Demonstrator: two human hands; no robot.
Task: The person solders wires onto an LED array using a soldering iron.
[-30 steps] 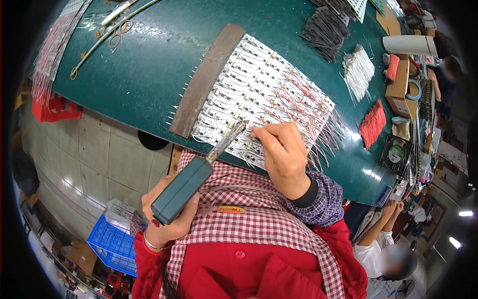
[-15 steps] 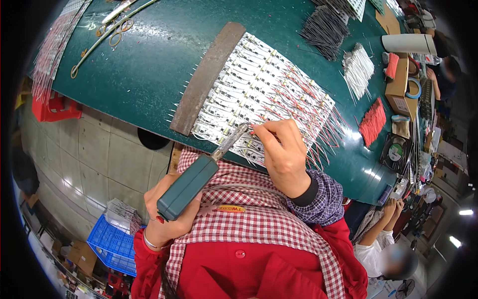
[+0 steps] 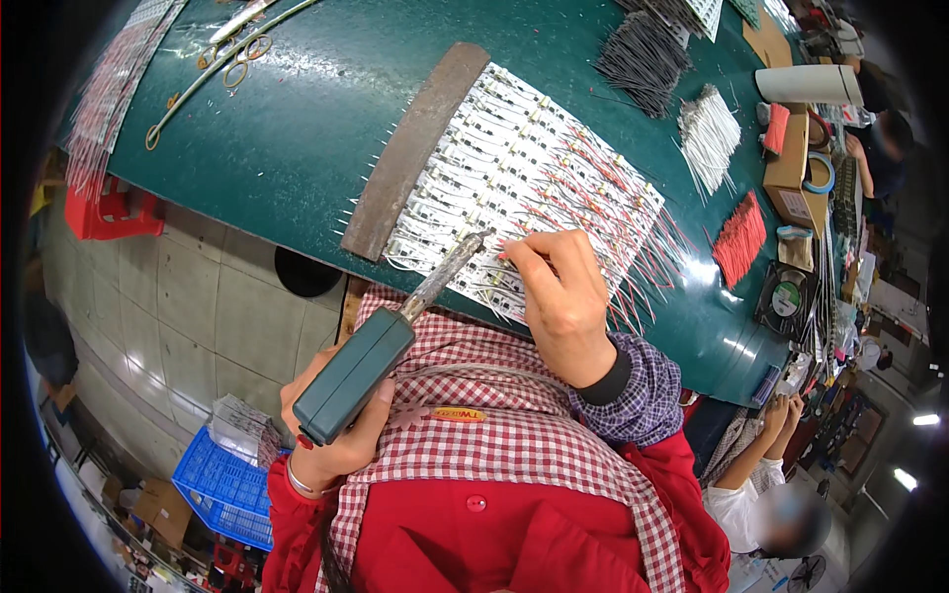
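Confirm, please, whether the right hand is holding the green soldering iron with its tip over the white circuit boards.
The side is wrong: in the head view, the left hand holds the green soldering iron, its tip over the white circuit boards.

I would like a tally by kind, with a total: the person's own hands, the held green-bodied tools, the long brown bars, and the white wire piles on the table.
Own hands (left hand, right hand): 2
Green-bodied tool: 1
Brown bar: 1
White wire pile: 1
Total: 5
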